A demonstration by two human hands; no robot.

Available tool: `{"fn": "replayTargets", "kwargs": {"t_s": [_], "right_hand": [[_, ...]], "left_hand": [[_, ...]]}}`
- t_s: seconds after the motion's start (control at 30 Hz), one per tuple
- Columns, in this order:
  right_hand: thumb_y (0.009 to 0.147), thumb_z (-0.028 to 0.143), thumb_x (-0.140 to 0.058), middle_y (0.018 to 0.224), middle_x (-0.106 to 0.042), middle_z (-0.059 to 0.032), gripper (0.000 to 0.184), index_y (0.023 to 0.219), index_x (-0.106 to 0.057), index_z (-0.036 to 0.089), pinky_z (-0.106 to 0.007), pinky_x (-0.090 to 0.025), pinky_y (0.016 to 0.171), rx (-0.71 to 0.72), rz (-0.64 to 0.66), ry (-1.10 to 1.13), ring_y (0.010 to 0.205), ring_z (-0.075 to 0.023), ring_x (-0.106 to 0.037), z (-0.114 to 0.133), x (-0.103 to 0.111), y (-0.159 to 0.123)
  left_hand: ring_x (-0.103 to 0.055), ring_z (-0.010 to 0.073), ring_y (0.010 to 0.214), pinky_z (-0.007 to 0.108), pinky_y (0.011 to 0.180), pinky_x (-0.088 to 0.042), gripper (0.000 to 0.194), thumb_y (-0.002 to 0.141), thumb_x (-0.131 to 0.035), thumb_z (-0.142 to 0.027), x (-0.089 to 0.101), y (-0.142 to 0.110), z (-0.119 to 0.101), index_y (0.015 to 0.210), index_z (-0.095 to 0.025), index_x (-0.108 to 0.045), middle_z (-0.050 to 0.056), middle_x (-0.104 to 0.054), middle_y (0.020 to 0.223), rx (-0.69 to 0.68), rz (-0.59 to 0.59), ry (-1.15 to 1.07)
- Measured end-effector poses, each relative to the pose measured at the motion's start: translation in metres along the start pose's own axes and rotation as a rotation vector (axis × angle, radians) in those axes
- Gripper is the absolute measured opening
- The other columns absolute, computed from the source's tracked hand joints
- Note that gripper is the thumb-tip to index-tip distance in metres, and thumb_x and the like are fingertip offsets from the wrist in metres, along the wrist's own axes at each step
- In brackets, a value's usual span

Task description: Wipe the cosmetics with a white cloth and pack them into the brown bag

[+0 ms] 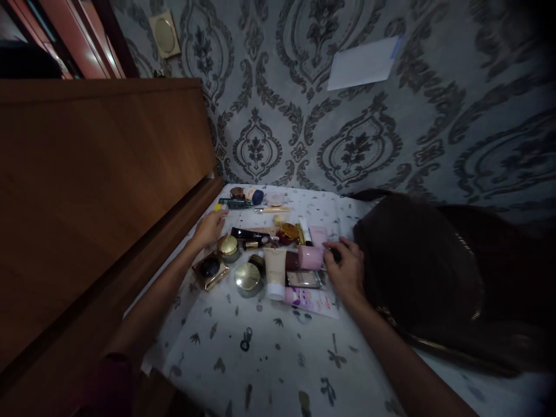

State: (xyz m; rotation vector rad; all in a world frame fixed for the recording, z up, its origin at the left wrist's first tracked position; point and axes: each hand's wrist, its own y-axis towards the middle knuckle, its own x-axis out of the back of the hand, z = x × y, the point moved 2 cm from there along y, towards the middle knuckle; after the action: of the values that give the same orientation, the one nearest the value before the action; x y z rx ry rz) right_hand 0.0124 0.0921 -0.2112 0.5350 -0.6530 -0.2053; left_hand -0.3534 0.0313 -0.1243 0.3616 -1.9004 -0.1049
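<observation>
My left hand [209, 227] reaches forward over the left side of a heap of cosmetics, fingers curled, its fingertips at a small yellow item [218, 207]; whether it grips it is unclear. My right hand [346, 268] rests at the right edge of the heap, fingers closed around a small dark object [335, 253] beside a pink bottle [310, 258]. Between the hands lie a beige tube [275, 270], a gold-lidded jar [227, 246], a round gold compact [247, 276] and a black tube [249, 234].
A dark brown handbag [417, 272] sits right of my right hand. The things lie on a white patterned cloth [260, 353]. A wooden headboard [95, 191] runs along the left; patterned wallpaper [356, 139] stands behind. A pink sachet [310, 301] lies near the front.
</observation>
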Motion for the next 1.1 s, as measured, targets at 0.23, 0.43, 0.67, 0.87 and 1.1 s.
{"fn": "replayTargets", "kwargs": {"t_s": [0.23,0.43,0.67,0.87,1.1], "right_hand": [[0.083,0.027,-0.052,0.123,-0.060,-0.0176,0.027,0.094,-0.074,0.017,-0.054,-0.045,0.100,0.114,-0.043,-0.023,0.117,-0.0340,-0.053,0.010,0.005,-0.004],[0.093,0.026,-0.048,0.123,-0.062,-0.0160,0.025,0.097,-0.072,0.017,-0.053,-0.044,0.104,0.311,-0.066,0.005,0.122,-0.0317,-0.054,0.040,0.022,-0.009],[0.090,0.052,-0.062,0.146,-0.050,-0.0185,0.052,0.132,-0.059,0.021,-0.060,-0.033,0.111,0.735,0.424,-0.101,0.137,-0.0361,-0.042,0.097,0.039,-0.050],[0.092,0.030,-0.064,0.150,-0.046,-0.0176,0.058,0.148,-0.048,0.030,-0.062,-0.027,0.115,0.751,0.533,-0.370,0.140,-0.0349,-0.039,0.084,0.036,-0.060],[0.095,0.025,-0.054,0.143,-0.054,-0.0178,0.051,0.146,-0.051,0.022,-0.063,-0.029,0.114,0.588,0.518,-0.326,0.135,-0.0334,-0.044,0.072,0.037,-0.063]], "left_hand": [[-0.065,0.0275,0.095,0.035,0.084,-0.048,0.007,0.078,-0.064,-0.015,0.001,0.036,-0.012,0.073,-0.020,-0.061,0.009,-0.067,0.084,0.070,-0.081,0.020],[-0.052,0.0168,0.072,0.025,0.063,-0.041,0.023,0.092,-0.047,-0.032,0.060,0.017,-0.016,0.072,-0.022,-0.041,-0.001,-0.046,0.071,0.057,-0.366,-0.196],[-0.061,0.0179,0.080,0.027,0.071,-0.048,0.029,0.088,-0.058,-0.050,0.041,-0.084,-0.056,0.094,-0.021,-0.059,0.001,-0.064,0.088,-0.226,0.073,-0.393],[-0.067,0.0308,0.089,0.039,0.077,-0.051,0.065,0.085,-0.067,-0.052,0.005,-0.139,-0.082,0.142,-0.026,-0.050,0.006,-0.070,0.100,-0.175,0.276,-0.049],[-0.065,0.0313,0.111,0.039,0.085,-0.054,0.063,0.084,-0.070,-0.047,-0.003,-0.142,-0.085,0.140,-0.026,-0.049,0.010,-0.062,0.126,-0.122,0.216,0.063]]}}
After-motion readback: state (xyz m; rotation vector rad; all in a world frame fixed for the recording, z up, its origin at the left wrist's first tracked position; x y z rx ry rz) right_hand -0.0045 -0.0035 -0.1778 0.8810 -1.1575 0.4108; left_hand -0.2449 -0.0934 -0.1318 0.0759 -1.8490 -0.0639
